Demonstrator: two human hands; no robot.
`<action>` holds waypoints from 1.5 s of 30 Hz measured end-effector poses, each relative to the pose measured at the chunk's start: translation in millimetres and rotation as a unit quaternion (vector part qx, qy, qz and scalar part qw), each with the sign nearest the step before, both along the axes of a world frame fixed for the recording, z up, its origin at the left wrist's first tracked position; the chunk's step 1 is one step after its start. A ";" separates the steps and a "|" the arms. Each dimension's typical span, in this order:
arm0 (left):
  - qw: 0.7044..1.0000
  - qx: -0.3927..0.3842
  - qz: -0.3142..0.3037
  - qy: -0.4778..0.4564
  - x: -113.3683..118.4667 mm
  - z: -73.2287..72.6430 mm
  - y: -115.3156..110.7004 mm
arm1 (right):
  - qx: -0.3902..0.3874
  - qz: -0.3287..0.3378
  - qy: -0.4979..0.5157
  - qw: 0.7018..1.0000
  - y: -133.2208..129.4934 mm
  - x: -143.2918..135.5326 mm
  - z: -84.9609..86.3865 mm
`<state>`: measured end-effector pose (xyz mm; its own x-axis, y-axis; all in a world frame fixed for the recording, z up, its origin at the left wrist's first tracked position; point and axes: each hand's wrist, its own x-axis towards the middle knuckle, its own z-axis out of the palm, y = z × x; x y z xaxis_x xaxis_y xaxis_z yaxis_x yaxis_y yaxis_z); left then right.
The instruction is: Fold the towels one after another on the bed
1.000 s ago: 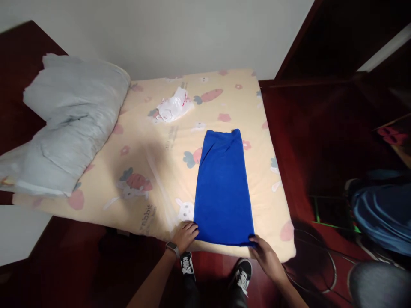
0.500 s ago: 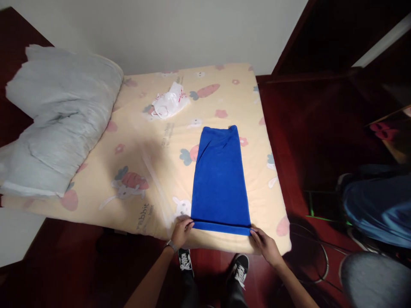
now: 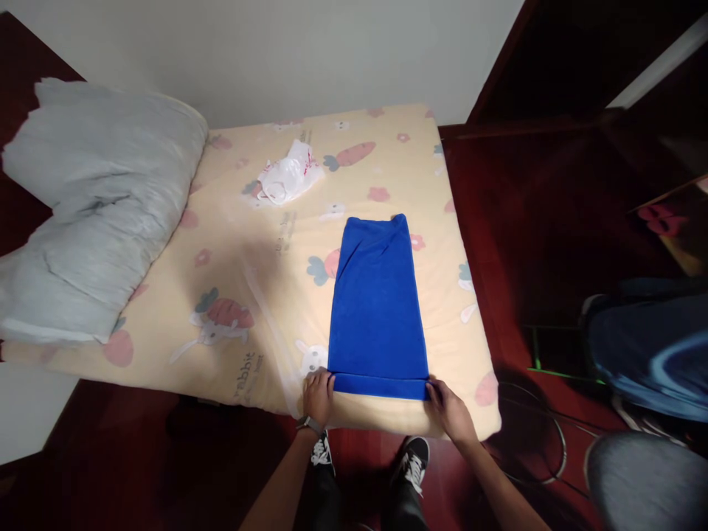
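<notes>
A blue towel (image 3: 379, 302) lies lengthwise on the bed, with a narrow strip folded over at its near end. My left hand (image 3: 319, 398), with a watch (image 3: 308, 424) on the wrist, grips the strip's left corner, fingers closed at the edge. At the strip's right corner, my right hand (image 3: 452, 413) pinches the cloth between thumb and fingers. The far end of the towel is slightly wrinkled, with its right corner a little raised.
The bed has a yellow sheet (image 3: 221, 228) printed with carrots and rabbits. A white plastic bag (image 3: 290, 175) lies beyond the towel. A grey quilt (image 3: 99, 214) is heaped at the left. On the right are a grey stool (image 3: 644, 472) and cables (image 3: 558, 457) on the floor.
The folded strip now lies flatter and looks slightly wider. My left hand has turned so its back faces up, and my right hand has shifted slightly left and upward.
</notes>
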<state>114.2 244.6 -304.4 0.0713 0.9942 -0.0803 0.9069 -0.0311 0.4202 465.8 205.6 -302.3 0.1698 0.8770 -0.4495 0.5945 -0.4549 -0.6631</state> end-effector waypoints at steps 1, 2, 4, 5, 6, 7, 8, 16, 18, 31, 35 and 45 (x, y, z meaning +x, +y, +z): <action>1.000 0.005 0.002 0.005 0.6 -0.8 0.5 | 0.000 0.000 -0.010 1.000 0.9 -1.5 0.0; 1.000 0.010 0.003 0.009 0.8 -1.7 0.9 | 0.001 0.000 -0.019 1.000 1.5 -2.7 -0.1; 1.000 0.020 0.004 0.012 0.5 -3.5 1.1 | 0.005 -0.002 -0.038 0.999 1.6 -4.3 -0.5; 1.000 0.025 0.006 0.012 -0.2 -4.7 0.9 | 0.007 -0.005 -0.048 0.999 1.2 -4.7 -0.9; 0.999 0.029 0.007 0.012 -1.0 -6.0 0.5 | 0.010 -0.007 -0.057 0.998 0.6 -4.8 -1.6; 0.999 0.033 0.009 0.012 -2.1 -7.6 -0.1 | 0.013 -0.009 -0.067 0.998 0.1 -5.0 -2.6; 0.999 0.037 0.010 0.012 -3.4 -9.5 -0.9 | 0.016 -0.010 -0.077 0.997 -0.5 -5.3 -3.8; 0.995 0.038 -0.089 -0.002 -19.8 -21.5 -10.1 | 0.111 0.019 -0.143 0.983 -2.5 -7.0 -12.8; 0.989 0.029 -0.145 -0.015 -24.5 -19.1 -11.8 | 0.136 0.067 -0.129 0.980 -5.2 -5.0 -12.4; 0.984 -0.021 -0.158 -0.076 -33.1 6.5 -3.0 | 0.180 0.144 -0.047 0.972 -14.7 2.5 -7.4; 0.988 -0.027 -0.119 -0.099 -29.4 7.0 8.3 | 0.174 0.087 -0.027 0.981 -4.9 -0.7 -4.9; 0.976 -0.049 0.065 -0.200 -5.8 10.1 40.3 | 0.092 -0.098 -0.003 0.991 34.4 -11.3 3.8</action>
